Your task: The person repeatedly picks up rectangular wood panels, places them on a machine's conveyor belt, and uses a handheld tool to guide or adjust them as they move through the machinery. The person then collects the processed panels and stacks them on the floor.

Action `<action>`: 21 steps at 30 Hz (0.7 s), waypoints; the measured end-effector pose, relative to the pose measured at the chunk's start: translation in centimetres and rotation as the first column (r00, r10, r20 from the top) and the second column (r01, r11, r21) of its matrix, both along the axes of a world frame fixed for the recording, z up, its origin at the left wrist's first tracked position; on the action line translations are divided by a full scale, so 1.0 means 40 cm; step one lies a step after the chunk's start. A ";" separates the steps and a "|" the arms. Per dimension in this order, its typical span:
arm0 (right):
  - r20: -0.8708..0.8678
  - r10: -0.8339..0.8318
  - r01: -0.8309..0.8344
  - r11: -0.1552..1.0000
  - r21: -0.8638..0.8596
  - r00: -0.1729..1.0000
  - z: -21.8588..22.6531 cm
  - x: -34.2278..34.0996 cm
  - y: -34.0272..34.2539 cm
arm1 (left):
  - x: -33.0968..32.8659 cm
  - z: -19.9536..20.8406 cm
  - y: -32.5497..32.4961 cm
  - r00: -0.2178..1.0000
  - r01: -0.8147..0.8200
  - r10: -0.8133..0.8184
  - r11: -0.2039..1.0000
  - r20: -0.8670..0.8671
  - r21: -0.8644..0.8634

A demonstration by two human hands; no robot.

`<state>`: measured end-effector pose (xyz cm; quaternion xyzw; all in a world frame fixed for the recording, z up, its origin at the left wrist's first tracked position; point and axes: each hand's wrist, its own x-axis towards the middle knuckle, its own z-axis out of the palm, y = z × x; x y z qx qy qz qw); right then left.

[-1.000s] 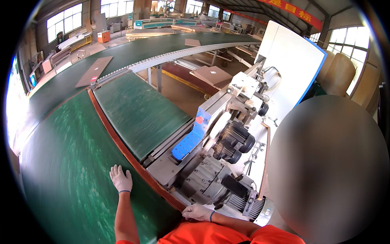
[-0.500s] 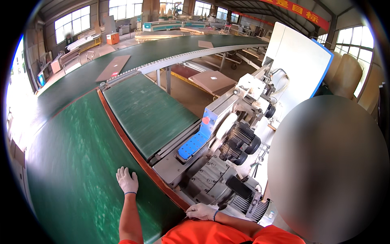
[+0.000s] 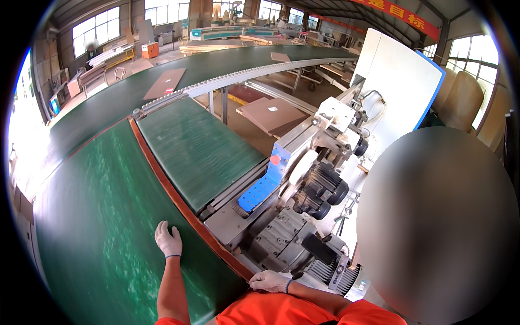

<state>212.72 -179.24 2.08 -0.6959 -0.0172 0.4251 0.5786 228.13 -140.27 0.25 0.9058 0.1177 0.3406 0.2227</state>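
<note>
My left hand (image 3: 168,239), in a pale work glove with a blue cuff, lies with fingers stretched out on the wide green belt (image 3: 97,216). It holds nothing. My right hand (image 3: 270,281), gloved the same way, is at the near end of a red-brown edge strip (image 3: 162,173), its fingers bent over the strip's end. Just beyond that hand stand a grey motor and gearbox (image 3: 281,235). A blue perforated guard (image 3: 257,194) sits on the machine beside a second, narrower green belt (image 3: 197,149).
A long green conveyor (image 3: 216,62) crosses the far side, carrying a brown panel (image 3: 165,84) and a smaller one (image 3: 280,57). Brown panels (image 3: 273,115) lie below its frame. A tall white machine cabinet (image 3: 398,81) stands at right. A far-off person (image 3: 91,51) is at left.
Both panels on the far conveyor have shifted right. The brown panels below its frame have shifted left and a little nearer. My hands have stayed almost in place.
</note>
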 end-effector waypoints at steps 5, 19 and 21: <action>-0.012 -0.015 0.014 1.000 -0.010 1.000 0.025 0.003 0.006 | 0.037 -0.036 0.007 0.994 -0.016 0.036 0.983 0.105 -0.184; 0.008 0.038 -0.037 0.995 -0.093 0.999 0.074 0.015 0.009 | 0.293 0.015 -0.121 0.980 0.121 -0.168 0.057 0.110 -0.991; 0.015 0.038 -0.036 0.994 -0.102 0.999 0.075 0.015 0.009 | 0.342 0.033 -0.157 0.974 0.080 -0.215 0.005 0.077 -0.997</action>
